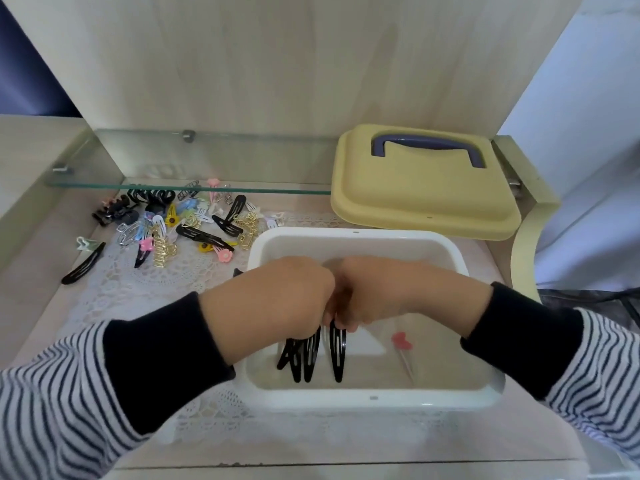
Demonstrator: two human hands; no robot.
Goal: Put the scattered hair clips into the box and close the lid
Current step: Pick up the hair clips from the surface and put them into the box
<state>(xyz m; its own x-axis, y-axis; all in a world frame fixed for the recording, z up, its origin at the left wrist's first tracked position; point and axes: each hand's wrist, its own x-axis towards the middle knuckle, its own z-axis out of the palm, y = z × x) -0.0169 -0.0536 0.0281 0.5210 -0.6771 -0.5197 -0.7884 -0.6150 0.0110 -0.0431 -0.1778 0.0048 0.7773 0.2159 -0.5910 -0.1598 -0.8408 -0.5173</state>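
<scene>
An open white box (356,235) stands on the lace mat in the middle. Both hands reach into it, touching each other. My left hand (277,299) grips a bunch of black snap clips (301,356) that hang down into the box. My right hand (377,289) pinches one more black snap clip (337,351) beside them. A pink clip (401,341) lies on the box floor at the right. The yellow lid (422,195) with a purple handle (427,143) leans behind the box. A pile of scattered hair clips (180,223) lies at the back left.
A glass shelf (190,157) runs over the back of the wooden surface, above part of the clip pile. A single black clip (83,265) lies apart at the far left. Wooden side walls close in left and right. The lace mat (145,285) covers the surface.
</scene>
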